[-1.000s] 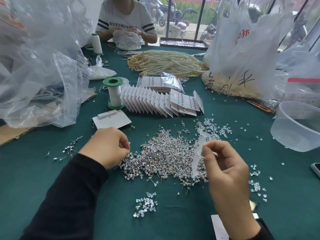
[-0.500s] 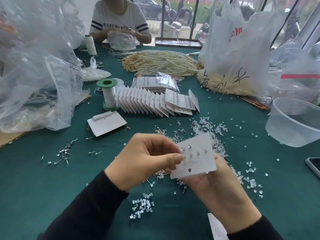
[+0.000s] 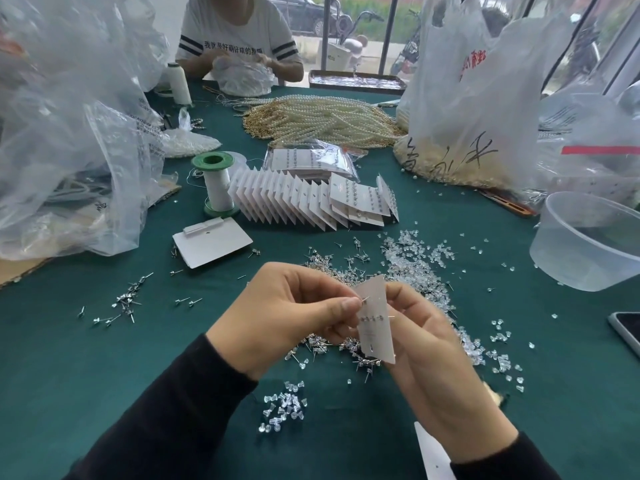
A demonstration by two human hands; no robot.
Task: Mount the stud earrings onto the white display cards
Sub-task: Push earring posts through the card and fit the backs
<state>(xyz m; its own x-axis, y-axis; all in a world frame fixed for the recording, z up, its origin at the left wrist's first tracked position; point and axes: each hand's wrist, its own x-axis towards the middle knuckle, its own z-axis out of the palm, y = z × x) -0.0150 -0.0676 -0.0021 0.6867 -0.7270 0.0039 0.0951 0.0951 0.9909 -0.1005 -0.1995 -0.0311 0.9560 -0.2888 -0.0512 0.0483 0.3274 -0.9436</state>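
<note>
My right hand [image 3: 426,344] holds a white display card [image 3: 375,320] nearly edge-on above the table; a row of studs sits across its middle. My left hand [image 3: 287,313] pinches a stud earring [image 3: 363,300] with its post against the card's upper part. Beneath both hands lies a heap of loose stud earrings [image 3: 332,344], partly hidden. Clear plastic earring backs [image 3: 415,261] are scattered beyond and to the right, with a small cluster [image 3: 284,407] near my left sleeve. A fanned row of filled cards [image 3: 311,202] stands further back.
A blank card stack [image 3: 211,244] and a green spool [image 3: 216,185] lie left of centre. Plastic bags [image 3: 69,150] crowd the left; a large bag [image 3: 478,98] and clear tub [image 3: 588,240] stand right. Pearl strands [image 3: 322,119] and another person [image 3: 239,39] are opposite. A phone [image 3: 627,329] lies at the right edge.
The card has turned from facing me to nearly edge-on. My left hand, which a second ago was at the stud heap, has come to the card and now pinches a stud against it.
</note>
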